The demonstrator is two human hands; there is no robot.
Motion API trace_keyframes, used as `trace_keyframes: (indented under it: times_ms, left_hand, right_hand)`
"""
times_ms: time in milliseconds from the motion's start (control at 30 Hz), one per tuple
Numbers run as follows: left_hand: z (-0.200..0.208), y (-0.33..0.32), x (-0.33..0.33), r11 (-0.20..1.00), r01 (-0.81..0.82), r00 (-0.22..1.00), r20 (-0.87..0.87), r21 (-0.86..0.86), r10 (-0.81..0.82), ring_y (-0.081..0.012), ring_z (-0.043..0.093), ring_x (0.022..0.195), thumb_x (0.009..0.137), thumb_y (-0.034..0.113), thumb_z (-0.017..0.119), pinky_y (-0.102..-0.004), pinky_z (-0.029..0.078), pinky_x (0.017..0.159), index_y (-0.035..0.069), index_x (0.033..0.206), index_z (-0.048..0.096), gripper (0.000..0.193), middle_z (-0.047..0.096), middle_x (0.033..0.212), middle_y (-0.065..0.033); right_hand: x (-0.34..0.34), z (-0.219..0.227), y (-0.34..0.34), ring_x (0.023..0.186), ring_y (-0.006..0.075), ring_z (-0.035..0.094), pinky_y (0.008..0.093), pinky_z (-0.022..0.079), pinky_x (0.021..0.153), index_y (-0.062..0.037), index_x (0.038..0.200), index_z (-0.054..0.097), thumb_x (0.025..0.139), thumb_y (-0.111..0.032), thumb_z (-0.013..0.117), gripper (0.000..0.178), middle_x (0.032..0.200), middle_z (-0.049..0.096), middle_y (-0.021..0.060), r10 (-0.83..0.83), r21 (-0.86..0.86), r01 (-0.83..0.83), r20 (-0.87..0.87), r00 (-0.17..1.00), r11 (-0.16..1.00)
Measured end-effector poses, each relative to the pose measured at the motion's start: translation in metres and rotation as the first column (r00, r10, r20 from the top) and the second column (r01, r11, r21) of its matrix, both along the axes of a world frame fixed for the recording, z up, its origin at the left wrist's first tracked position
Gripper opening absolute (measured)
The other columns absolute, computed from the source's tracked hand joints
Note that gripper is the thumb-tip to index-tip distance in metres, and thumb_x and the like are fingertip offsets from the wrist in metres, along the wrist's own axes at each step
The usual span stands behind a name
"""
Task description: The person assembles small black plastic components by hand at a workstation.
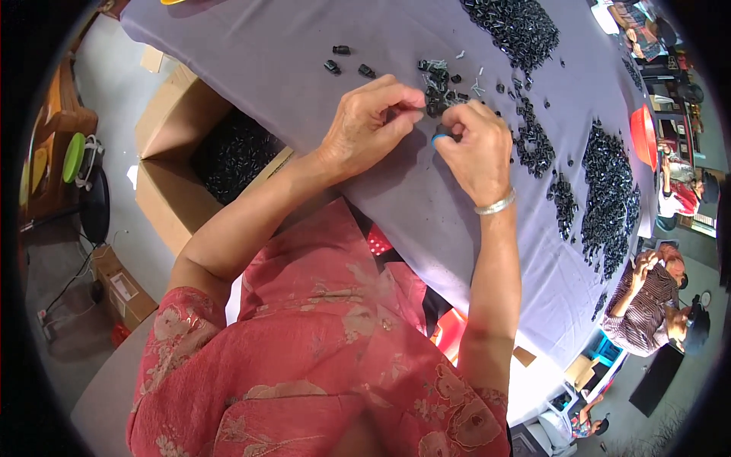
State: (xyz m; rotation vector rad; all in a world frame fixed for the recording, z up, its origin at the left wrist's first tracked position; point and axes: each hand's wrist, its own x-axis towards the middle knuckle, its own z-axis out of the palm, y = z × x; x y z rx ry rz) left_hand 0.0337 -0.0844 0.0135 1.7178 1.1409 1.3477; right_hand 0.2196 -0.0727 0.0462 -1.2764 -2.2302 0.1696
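Note:
My left hand (371, 122) and my right hand (476, 148) meet over a table covered in purple cloth (289, 46). The left fingers pinch a small thin part near a little heap of black plastic pieces and silver pins (442, 84). My right hand is curled around a small black piece; its thumb wears a blue cover and a silver bracelet (495, 204) circles the wrist. Three finished-looking black parts (346, 65) lie apart to the upper left of my hands.
Large piles of black parts (609, 190) and another black pile (514, 27) spread over the right of the cloth. An open cardboard box (164, 160) full of black parts stands left of the table. A red bowl (643, 133) and a seated person (651, 297) are at right.

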Motion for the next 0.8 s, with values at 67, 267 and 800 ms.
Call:
trace_keyframes:
  times_ms: [67, 267, 800]
  left_hand:
    - [0.002, -0.003, 0.0, 0.992, 0.123, 0.991, 0.058, -0.037, -0.121, -0.0107, 0.054, 0.068, 0.081, 0.002, 0.068, -0.0263, 0.046, 0.061, 0.003, 0.099, 0.065, 0.018, 0.058, 0.079, -0.0045]
    - [-0.003, -0.014, 0.013, 0.852, 0.465, 0.778, 0.57, -0.241, -0.264, -0.0098, 0.06, 0.088, 0.087, 0.004, 0.068, -0.0243, 0.051, 0.077, -0.001, 0.112, 0.065, 0.026, 0.065, 0.105, -0.0056]
    - [-0.006, -0.015, 0.016, 0.946, 0.273, 0.855, 0.495, -0.174, -0.156, -0.0089, 0.06, 0.08, 0.087, 0.0, 0.067, -0.0232, 0.049, 0.07, 0.002, 0.1, 0.068, 0.014, 0.062, 0.091, -0.0017]
  right_hand:
    - [0.001, 0.0, -0.011, 0.063, 0.012, 0.055, 0.0254, 0.045, 0.062, -0.0022, 0.085, 0.066, 0.064, 0.007, 0.059, 0.023, 0.072, 0.06, 0.0019, -0.036, -0.105, 0.011, -0.239, 0.97, 0.994]
    - [-0.009, -0.005, -0.04, 0.077, 0.005, 0.056, 0.0192, 0.046, 0.071, 0.0024, 0.093, 0.067, 0.079, 0.012, 0.053, 0.022, 0.088, 0.065, -0.0009, -0.297, -0.454, -0.087, -0.704, 0.645, 0.887]
    - [0.039, -0.002, -0.005, 0.07, 0.003, 0.051, 0.0183, 0.042, 0.064, -0.0031, 0.097, 0.068, 0.086, 0.006, 0.057, 0.018, 0.088, 0.062, -0.0038, -0.274, -0.408, 0.077, -0.451, 0.849, 0.91]
